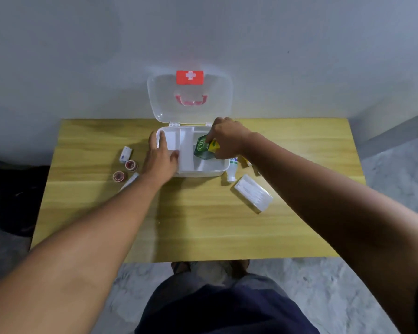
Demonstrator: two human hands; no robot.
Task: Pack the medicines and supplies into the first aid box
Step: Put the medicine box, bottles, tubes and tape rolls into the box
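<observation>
Two bare hands are at work over a white first aid box (203,171) that sits toward the back of a wooden worktop (191,225), its clear lid (162,92) standing open against the wall with a red cross label (190,77) and a red handle (191,101) showing through it. The left hand (161,160) lies flat and open, palm down, on the left side of the box, fingers spread across the rim and the left compartment. The right hand (225,138) is closed around a green and yellow packet (204,147), pinching it at its upper end; the packet is tilted and hangs over the right compartment of the box, with its lower corner inside the box walls. Whether it touches the bottom cannot be told.

Left of the box, on the worktop, lie a small white box with blue print (125,154), two red-centred tape rolls (130,165) (118,176) close to one another, and a white tube (130,180) partly hidden by the left forearm. Right of the box, a white bottle (232,171) lies on its side just beside the box wall, with a clear case of cotton swabs (253,192) near it. A few small yellowish things behind the right forearm are too hidden to name.
</observation>
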